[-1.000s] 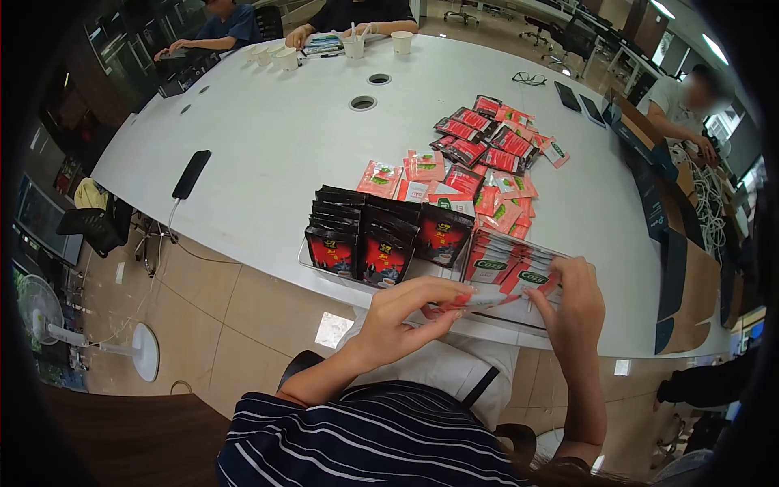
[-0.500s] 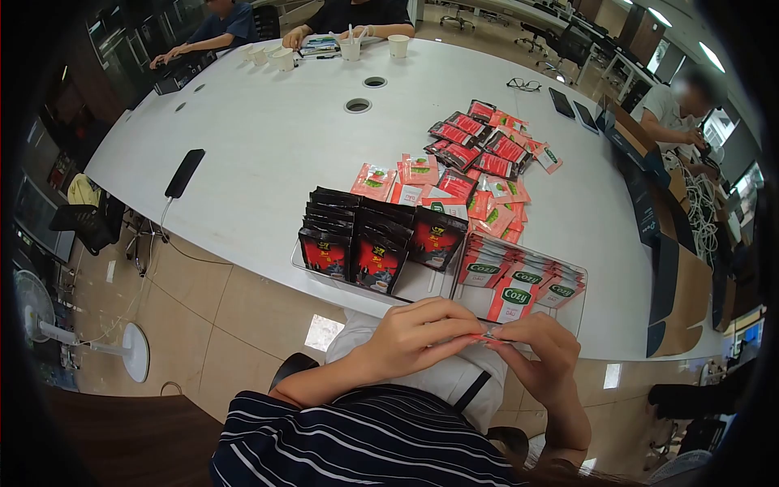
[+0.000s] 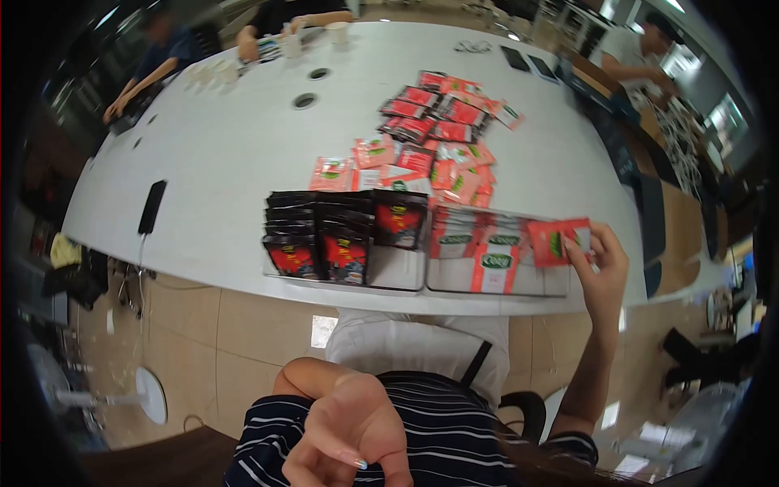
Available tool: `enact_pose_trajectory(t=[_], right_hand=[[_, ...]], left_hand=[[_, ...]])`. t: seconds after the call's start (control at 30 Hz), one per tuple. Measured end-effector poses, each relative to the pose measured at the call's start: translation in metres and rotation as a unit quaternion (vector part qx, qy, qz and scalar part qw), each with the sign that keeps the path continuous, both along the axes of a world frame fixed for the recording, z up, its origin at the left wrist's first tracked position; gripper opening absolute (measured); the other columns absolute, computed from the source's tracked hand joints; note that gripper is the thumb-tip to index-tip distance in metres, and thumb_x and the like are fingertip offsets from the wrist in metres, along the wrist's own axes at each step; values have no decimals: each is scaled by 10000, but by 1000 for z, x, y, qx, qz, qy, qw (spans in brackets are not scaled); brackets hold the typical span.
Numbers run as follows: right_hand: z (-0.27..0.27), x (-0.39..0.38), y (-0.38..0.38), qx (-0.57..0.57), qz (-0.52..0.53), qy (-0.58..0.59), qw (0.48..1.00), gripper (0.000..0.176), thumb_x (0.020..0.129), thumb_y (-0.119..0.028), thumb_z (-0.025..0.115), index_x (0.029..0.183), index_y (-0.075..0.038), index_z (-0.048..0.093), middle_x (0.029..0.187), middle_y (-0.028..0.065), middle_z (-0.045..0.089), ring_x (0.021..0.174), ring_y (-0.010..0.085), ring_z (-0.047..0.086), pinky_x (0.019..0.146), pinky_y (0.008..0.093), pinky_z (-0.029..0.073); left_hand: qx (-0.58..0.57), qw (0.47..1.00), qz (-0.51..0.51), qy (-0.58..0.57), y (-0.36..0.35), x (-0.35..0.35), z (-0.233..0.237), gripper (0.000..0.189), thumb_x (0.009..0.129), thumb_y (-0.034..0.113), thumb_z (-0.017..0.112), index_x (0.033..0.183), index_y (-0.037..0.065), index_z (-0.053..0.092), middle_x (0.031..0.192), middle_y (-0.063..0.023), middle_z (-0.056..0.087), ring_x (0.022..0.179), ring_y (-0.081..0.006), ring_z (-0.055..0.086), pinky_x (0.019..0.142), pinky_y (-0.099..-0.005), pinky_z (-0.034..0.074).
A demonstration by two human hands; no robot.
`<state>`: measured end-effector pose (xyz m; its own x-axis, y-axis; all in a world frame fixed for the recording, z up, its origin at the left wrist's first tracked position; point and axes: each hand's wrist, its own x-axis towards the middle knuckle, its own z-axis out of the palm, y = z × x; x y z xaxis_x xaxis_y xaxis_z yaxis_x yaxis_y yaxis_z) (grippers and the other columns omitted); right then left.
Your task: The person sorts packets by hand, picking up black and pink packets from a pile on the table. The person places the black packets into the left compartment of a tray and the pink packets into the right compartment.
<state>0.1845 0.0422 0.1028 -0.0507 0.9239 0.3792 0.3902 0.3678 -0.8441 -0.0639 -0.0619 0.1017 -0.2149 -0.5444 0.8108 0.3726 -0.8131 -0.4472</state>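
Observation:
My right hand (image 3: 602, 264) pinches a pink-red tea sachet (image 3: 548, 243) by its right end, over the right end of a clear tray (image 3: 531, 282). In that tray stand several pink "Cozy" sachets (image 3: 497, 261), packed in rows. My left hand (image 3: 357, 430) is drawn back in front of my striped shirt, palm showing, its fingers loosely bent and apart with nothing seen in them. To the left of the Cozy sachets, another clear section (image 3: 398, 274) holds upright black-and-red coffee sachets (image 3: 345, 243).
Behind the trays lies a loose pile of pink and dark red sachets (image 3: 454, 122). A black phone (image 3: 152, 207) with a cable is at left. Paper cups (image 3: 337, 34), glasses and two phones are farther back. Cardboard boxes (image 3: 677, 235) line the right edge. Other people sit around the table.
My hands were together in front of the trays, fingers on something small. They have parted: the right moved up and right with the sachet, the left back toward my chest. The view has shifted.

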Motion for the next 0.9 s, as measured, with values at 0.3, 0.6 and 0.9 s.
enact_pose_trajectory(t=[0.3,0.6,0.9], right_hand=[[0,21,13,-32,18,20,999,144,814,-12,659,923,-7,566,848,23,681,732,20,564,582,171,375],[18,40,-3,124,20,-148,981,179,718,67,625,831,-42,711,1075,141,674,899,166,638,849,275,457],[23,43,-15,8,-13,-128,992,236,738,99,583,902,-9,713,858,80,675,743,128,561,653,224,423]], left_hand=[[-36,997,-54,33,-7,9,-10,517,837,159,653,1319,273,503,1420,146,312,1162,-148,399,823,-392,447],[-169,985,-43,-18,-6,18,-19,179,770,67,727,896,191,699,1034,85,525,943,-113,503,696,-262,516],[-426,888,37,168,5,-9,-40,228,667,84,742,887,115,692,1039,-4,636,889,-196,596,707,-301,510]])
